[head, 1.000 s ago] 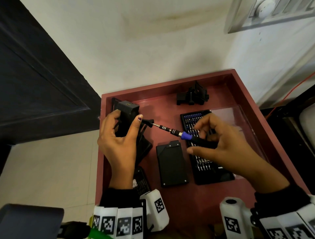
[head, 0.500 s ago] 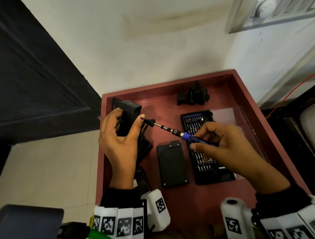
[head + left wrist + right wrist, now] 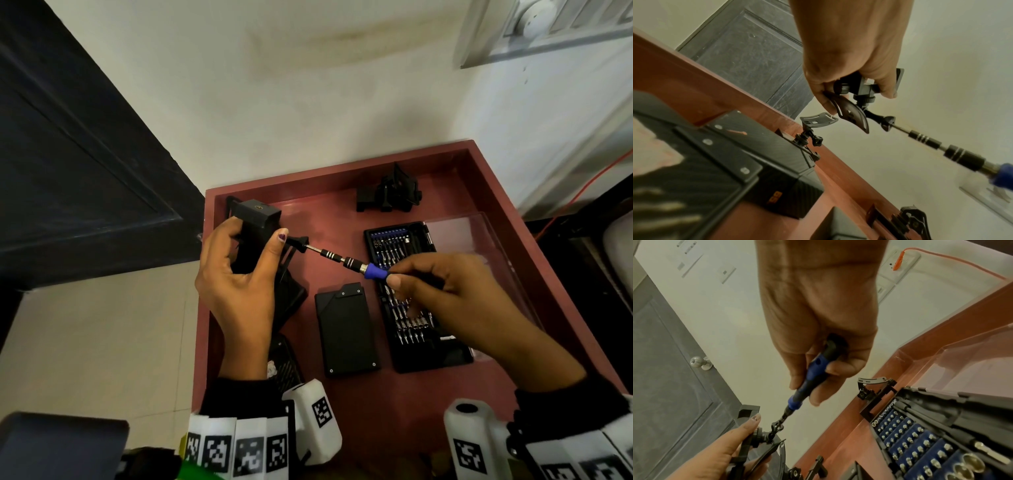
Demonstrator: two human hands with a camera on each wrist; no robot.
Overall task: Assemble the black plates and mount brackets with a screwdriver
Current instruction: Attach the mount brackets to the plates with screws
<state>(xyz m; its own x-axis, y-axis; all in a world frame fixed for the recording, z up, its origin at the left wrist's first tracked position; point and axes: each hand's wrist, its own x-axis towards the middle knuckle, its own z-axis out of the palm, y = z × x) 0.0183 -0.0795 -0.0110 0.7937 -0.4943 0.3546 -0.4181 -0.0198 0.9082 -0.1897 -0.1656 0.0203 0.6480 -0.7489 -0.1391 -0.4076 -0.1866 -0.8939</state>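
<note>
Pinching the screwdriver [image 3: 356,267], right hand [image 3: 455,301] aims left (shaft slanting up-left) into the mount bracket [image 3: 257,236] gripped by left hand [image 3: 239,284].

Your right hand [image 3: 455,294] is closing in on the screwdriver [image 3: 356,267]: a second ago your fingers were spread and lifted above the handle, and now they are curling down, pinching it near the blue collar. You are rolling the handle between thumb and fingertips [image 3: 813,395], while the bit is keeping its seat in the bracket's thumbscrew [image 3: 299,242].
</note>
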